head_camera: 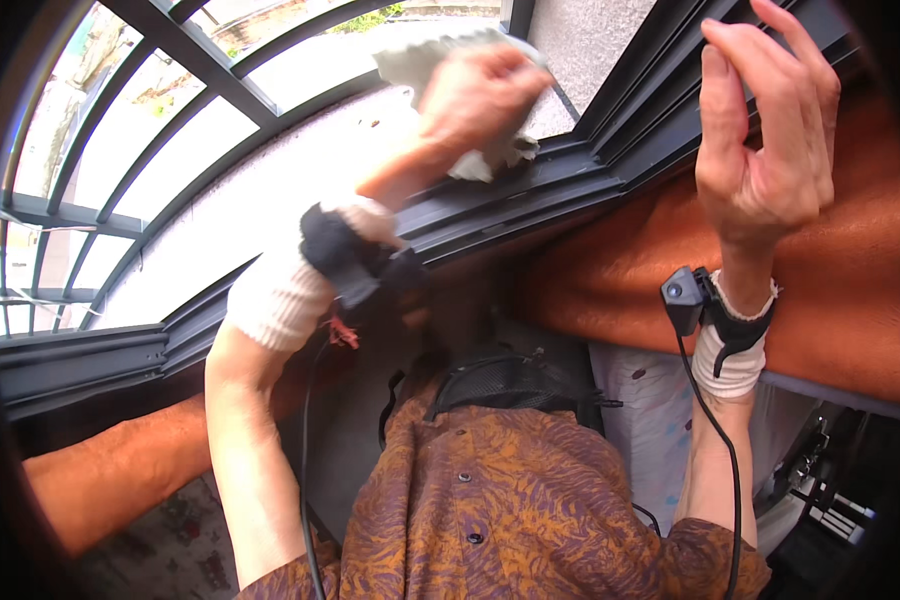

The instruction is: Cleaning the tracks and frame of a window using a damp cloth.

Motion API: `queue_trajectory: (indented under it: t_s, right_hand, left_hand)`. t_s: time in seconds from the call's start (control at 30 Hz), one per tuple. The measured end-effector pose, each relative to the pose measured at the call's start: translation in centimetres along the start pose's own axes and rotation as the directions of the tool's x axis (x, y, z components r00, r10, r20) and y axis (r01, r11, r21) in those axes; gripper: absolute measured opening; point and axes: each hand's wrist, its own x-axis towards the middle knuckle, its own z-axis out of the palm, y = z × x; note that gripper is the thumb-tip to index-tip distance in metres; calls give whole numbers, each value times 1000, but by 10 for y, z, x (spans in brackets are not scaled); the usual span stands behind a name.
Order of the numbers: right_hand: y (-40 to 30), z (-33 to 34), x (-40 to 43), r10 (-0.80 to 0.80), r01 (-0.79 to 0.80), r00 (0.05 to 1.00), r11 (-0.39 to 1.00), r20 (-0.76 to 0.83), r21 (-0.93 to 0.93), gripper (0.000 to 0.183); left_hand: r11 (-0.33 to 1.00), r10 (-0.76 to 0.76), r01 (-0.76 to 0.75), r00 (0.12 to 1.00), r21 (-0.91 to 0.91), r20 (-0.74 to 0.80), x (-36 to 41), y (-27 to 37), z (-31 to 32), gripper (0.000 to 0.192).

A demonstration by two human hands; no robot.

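My left hand (487, 94), blurred, is closed around a crumpled pale grey-white cloth (409, 64). Cloth edges stick out above and below the fist. It is over the dark metal window frame (495, 199), close to the corner where the sill track meets the upright. My right hand (772, 142) is raised at the upper right with bent, spread fingers, and nothing shows in it. Behind that hand are the upright frame and an orange leather-like curtain or cover (855, 277); whether the fingertips touch the frame cannot be told.
Dark window bars (195, 64) curve across the upper left, with a bright ledge (217, 202) inside them. A small camera (682, 292) is strapped to my right wrist, its cable (720, 435) running down the arm. Orange material (127, 457) also lies below the sill at left.
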Motion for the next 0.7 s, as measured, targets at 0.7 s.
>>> queue_trajectory:
  t_s: [0.7]
  right_hand:
    - [-8, 57, -51, 110, -102, 976, 993, 187, -51, 10]
  left_hand:
    - [476, 123, -605, 765, 639, 632, -8, -55, 21, 22]
